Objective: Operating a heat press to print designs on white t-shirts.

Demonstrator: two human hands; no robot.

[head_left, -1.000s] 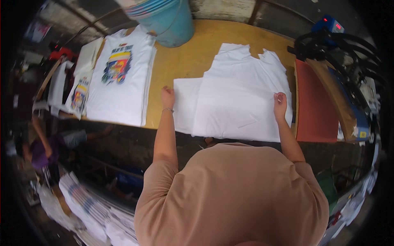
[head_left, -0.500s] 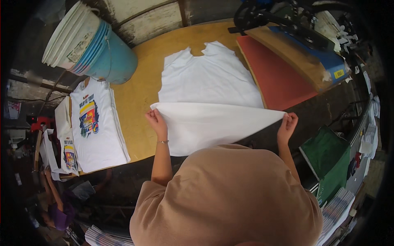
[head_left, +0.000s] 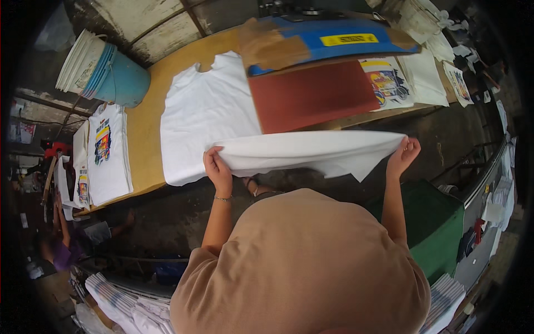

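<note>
A white cloth piece [head_left: 311, 149] is stretched between my two hands, its upper edge nearly straight and a lower corner hanging down past the table's front edge. My left hand [head_left: 218, 170] pinches its left end, close beside the flat white garment panels [head_left: 206, 100] that lie on the table with a cut neckline at the far end. My right hand [head_left: 403, 158] grips the other end, out over the dark floor. Fingers of both hands are closed on the fabric.
A red board [head_left: 314, 97] lies right of the panels, under a blue and brown carton [head_left: 334, 42]. Stacked buckets [head_left: 119, 80] stand at the back left, near printed white shirt pieces [head_left: 105, 161]. Green cloth [head_left: 428, 222] is at my right. Another person [head_left: 69, 245] works at the far left.
The cloth has moved right relative to the garment panels, from over their near part to beyond the table's front edge. My view has turned right, and both hands still hold the cloth.
</note>
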